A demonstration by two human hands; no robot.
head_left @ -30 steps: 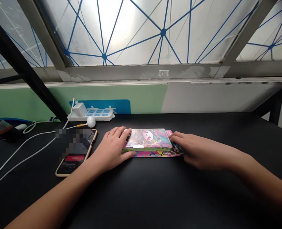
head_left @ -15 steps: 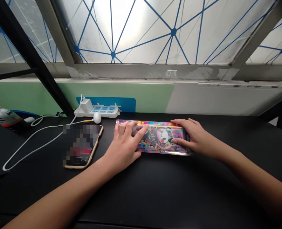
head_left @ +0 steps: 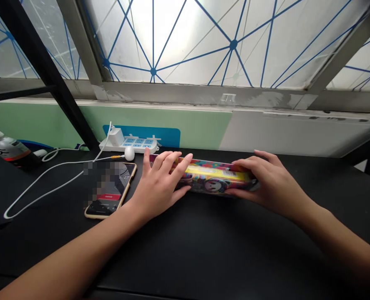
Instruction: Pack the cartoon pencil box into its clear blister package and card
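A long, flat box [head_left: 210,172] with bright cartoon print is on the black desk, in front of me. It is tilted, with a yellow strip and a round cartoon face on the side toward me. My left hand [head_left: 155,181] is on its left end, fingers over the top and thumb at the near edge. At the right end my right hand [head_left: 269,177] grips it between thumb and fingers. Both hands cover the ends of the box, so these are partly hidden.
Left of the box lies a phone [head_left: 111,196] in a tan case, its screen partly blurred. A white cable [head_left: 31,179] loops to a power strip [head_left: 134,143] by the wall. A bottle [head_left: 8,148] stands at far left, near a black metal post [head_left: 59,87].
The box has turned from lying with its printed face up to being tilted, so a yellow-striped side shows. My right hand has risen slightly and spread its fingers. The view has shifted slightly.
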